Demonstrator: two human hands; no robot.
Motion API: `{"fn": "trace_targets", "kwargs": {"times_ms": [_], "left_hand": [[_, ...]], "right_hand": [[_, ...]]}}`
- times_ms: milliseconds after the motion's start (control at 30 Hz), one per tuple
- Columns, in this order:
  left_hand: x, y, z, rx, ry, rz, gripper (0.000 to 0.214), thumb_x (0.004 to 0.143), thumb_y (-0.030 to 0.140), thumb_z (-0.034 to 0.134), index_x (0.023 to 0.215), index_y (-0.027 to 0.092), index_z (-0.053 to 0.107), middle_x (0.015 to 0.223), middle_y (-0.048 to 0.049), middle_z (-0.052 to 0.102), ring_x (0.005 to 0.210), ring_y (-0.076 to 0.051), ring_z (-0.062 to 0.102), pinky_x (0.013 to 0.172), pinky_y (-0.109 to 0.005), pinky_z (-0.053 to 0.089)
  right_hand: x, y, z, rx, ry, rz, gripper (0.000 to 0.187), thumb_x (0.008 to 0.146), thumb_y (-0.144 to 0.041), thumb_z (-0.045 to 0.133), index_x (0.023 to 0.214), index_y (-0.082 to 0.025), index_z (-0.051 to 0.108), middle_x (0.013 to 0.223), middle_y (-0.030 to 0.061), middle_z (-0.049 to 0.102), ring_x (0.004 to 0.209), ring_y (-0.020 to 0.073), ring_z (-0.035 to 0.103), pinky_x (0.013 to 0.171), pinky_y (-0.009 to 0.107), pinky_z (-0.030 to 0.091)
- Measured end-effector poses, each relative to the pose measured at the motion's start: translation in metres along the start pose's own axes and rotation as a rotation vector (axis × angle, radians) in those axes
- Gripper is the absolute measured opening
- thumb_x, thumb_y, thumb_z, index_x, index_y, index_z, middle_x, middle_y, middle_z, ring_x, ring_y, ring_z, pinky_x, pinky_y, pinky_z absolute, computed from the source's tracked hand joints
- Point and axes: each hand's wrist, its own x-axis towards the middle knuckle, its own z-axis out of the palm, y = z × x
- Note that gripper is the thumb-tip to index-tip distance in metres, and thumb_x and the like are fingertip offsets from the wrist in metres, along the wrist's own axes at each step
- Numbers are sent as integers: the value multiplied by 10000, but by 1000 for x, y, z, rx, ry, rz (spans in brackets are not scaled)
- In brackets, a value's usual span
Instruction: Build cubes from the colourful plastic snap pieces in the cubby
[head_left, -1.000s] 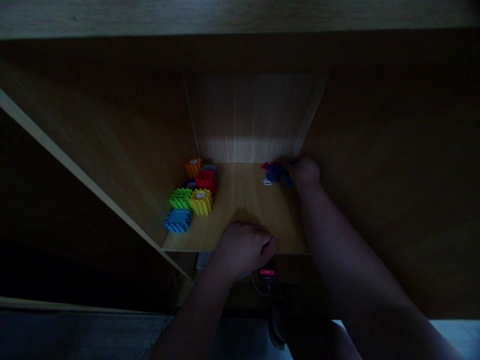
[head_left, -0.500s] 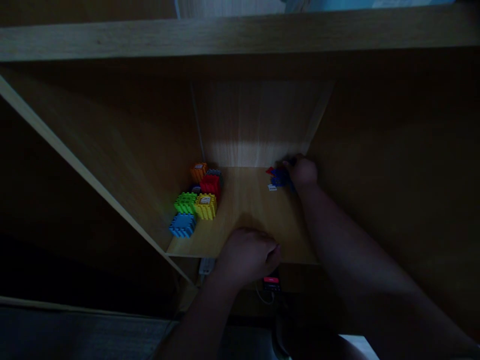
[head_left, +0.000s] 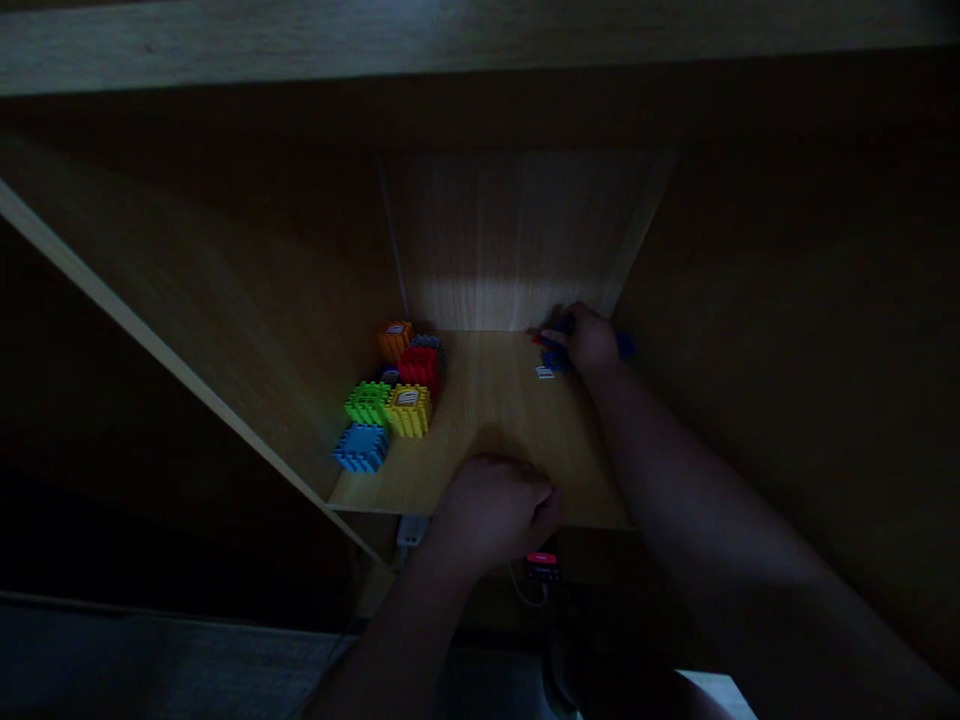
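My right hand (head_left: 592, 345) reaches to the back right corner of the wooden shelf (head_left: 502, 420), its fingers closed on a dark blue plastic piece (head_left: 568, 326). Other blue pieces (head_left: 553, 358) lie under and beside the hand, one showing at its right. A bit of red (head_left: 537, 339) and a small white grid-like piece (head_left: 544, 372) are at its left. Near the shelf's front edge my left hand (head_left: 499, 508) is curled into a fist, with nothing visible in it. Dim light and the fingers hide the shape of the held piece.
At the shelf's left stand notched plastic blocks: orange (head_left: 395, 341), red (head_left: 418, 368), green (head_left: 368, 402), yellow (head_left: 409, 411) and light blue (head_left: 361, 447). Wooden walls enclose both sides. Below the shelf are a power strip (head_left: 412, 531) and a dark device (head_left: 543, 567) with a cable.
My right hand has shifted slightly left over the blue pieces, and blue now shows at its right side. My left hand stays in place. The view has tilted down a little.
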Motion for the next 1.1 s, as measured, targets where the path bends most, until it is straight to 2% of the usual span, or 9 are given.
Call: {"fn": "trace_targets", "kwargs": {"times_ms": [133,233,400,467,600,700,800,967,1100], "left_hand": [[0,0,0,7,-4,-4,310,1028,325,574,776,208,711,765,-34,759,686,-195,698,657,-332,439],[-1,0,-1,4,-1,2,317,1028,325,573,767,209,711,755,-32,755,679,-190,696,656,-332,444],[0,0,-2,4,6,9,304,1021,317,587,767,208,712,757,-30,756,677,-190,692,649,-337,449],[0,0,-2,5,8,11,284,1012,313,600,773,210,713,759,-25,758,681,-193,699,645,-340,449],[0,1,-2,23,13,10,291,1012,323,601,768,206,707,752,-28,759,681,-199,708,645,-339,448],[0,1,-1,27,20,19,276,1004,315,608,771,202,704,760,-28,767,685,-201,713,642,-339,446],[1,1,-1,17,34,35,280,1006,311,609,769,201,709,765,-24,772,678,-192,713,641,-338,445],[-1,2,-1,28,77,53,271,982,286,628,745,195,722,728,-16,764,634,-182,693,613,-334,433],[-7,3,2,6,159,87,385,1008,330,574,679,195,722,638,-19,725,555,-167,654,577,-328,414]], "right_hand": [[-1,6,-7,-3,90,117,495,994,-626,624,1273,-218,612,1154,169,752,1092,371,738,848,420,567],[-3,11,-10,-97,153,214,470,1003,-594,637,1253,-196,638,1137,180,747,1112,377,716,833,413,547],[-3,16,-6,-249,155,85,322,984,-423,707,1180,-167,701,1278,201,705,1237,350,628,978,416,510],[-2,16,-5,-238,112,58,271,1017,-359,648,1169,-146,719,1266,204,709,1207,328,636,989,401,497],[0,6,-8,-229,94,17,294,1051,-294,542,1179,-102,723,1238,212,719,1205,325,623,1037,412,463],[-3,-13,-11,-181,118,-100,306,1046,-309,533,1202,-121,717,1274,203,708,1236,339,596,1107,449,430],[-12,-43,-10,-11,78,-323,311,1065,-313,480,1216,-177,716,1267,161,712,1238,315,586,1122,443,429],[-42,-107,-1,327,-4,-763,239,1085,-313,496,1162,-214,700,1169,117,731,1118,283,624,1044,450,479],[-68,-147,2,388,-49,-920,237,1104,-389,509,1174,-249,688,1120,93,721,1055,270,622,986,444,498]]}}
